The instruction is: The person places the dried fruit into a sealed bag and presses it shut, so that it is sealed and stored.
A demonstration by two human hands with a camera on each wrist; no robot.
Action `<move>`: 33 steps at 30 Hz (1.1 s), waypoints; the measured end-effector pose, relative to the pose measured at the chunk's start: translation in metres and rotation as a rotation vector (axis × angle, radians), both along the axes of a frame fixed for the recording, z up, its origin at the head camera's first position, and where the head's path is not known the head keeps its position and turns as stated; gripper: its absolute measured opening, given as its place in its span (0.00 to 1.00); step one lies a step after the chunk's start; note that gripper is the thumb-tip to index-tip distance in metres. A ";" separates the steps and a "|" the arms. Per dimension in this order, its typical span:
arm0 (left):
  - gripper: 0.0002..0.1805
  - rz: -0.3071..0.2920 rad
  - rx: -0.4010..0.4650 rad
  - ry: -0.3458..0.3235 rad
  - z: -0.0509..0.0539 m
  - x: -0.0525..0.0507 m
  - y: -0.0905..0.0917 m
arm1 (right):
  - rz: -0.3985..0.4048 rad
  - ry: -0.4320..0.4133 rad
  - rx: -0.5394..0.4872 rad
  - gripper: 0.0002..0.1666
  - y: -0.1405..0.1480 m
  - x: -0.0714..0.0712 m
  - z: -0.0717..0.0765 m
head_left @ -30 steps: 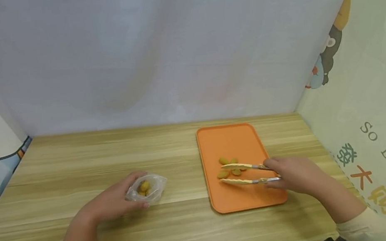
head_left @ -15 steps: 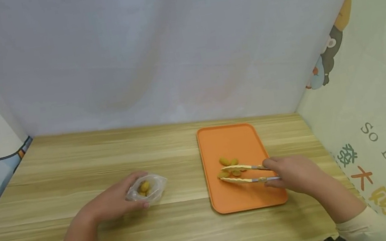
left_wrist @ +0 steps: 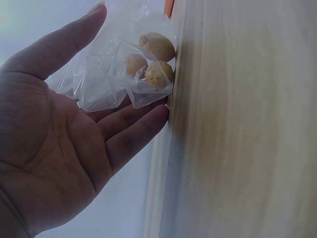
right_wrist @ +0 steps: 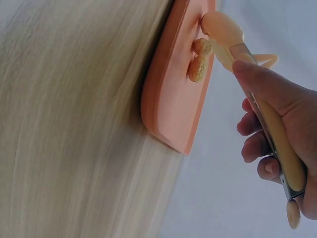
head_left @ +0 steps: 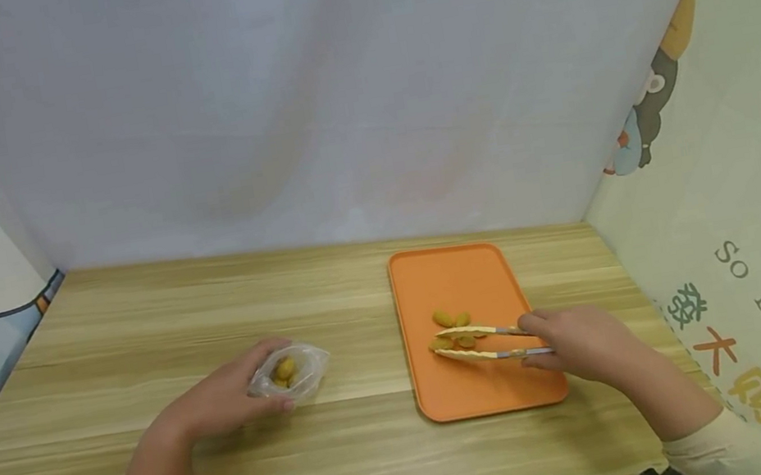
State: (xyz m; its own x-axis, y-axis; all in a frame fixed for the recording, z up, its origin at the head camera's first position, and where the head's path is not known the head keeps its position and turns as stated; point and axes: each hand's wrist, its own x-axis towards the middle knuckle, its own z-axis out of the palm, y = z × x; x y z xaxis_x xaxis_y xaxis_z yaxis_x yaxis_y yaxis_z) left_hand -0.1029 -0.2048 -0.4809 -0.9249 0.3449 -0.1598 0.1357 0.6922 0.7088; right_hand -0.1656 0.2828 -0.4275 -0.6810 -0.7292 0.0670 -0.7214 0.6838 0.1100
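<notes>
My left hand (head_left: 222, 395) curves round a small clear plastic bag (head_left: 309, 369), thumb on one side and fingers on the other. The bag's mouth is spread, and several yellow-brown, rounded food pieces (head_left: 285, 368) lie inside. My right hand (head_left: 584, 345) grips a pair of tongs (head_left: 474, 355) with cream tips and metal handles. The tips reach over an orange tray (head_left: 442, 277) and straddle some of the similar wrinkled oval pieces (head_left: 442, 318) there. In the right wrist view two pieces (right_wrist: 198, 69) sit beside the tong tips; whether the tips touch a piece cannot be told.
The wood-grain table (head_left: 380, 470) carries the tray at right and the bag left of centre. A pale cloth backdrop (head_left: 302, 117) rises at the table's far edge. Printed panels stand at the left and right sides.
The tong arms have drawn slightly closer together over the pieces since a second ago. The left hand and bag have stayed in place.
</notes>
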 end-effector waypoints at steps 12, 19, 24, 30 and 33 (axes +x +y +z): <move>0.47 0.012 0.005 -0.006 -0.005 0.001 -0.002 | -0.036 -0.014 -0.043 0.20 0.002 -0.002 -0.004; 0.48 0.024 0.001 -0.014 -0.007 0.000 -0.003 | -0.006 -0.010 -0.099 0.21 0.002 -0.002 -0.007; 0.48 0.017 -0.008 -0.005 -0.006 0.000 -0.003 | 0.007 0.004 -0.127 0.21 0.001 -0.003 -0.010; 0.47 0.008 -0.009 0.006 -0.005 0.000 -0.002 | 0.032 0.010 -0.155 0.22 -0.002 -0.003 -0.012; 0.47 0.007 -0.009 0.006 -0.004 -0.001 -0.002 | 0.048 0.019 -0.170 0.22 -0.005 -0.002 -0.011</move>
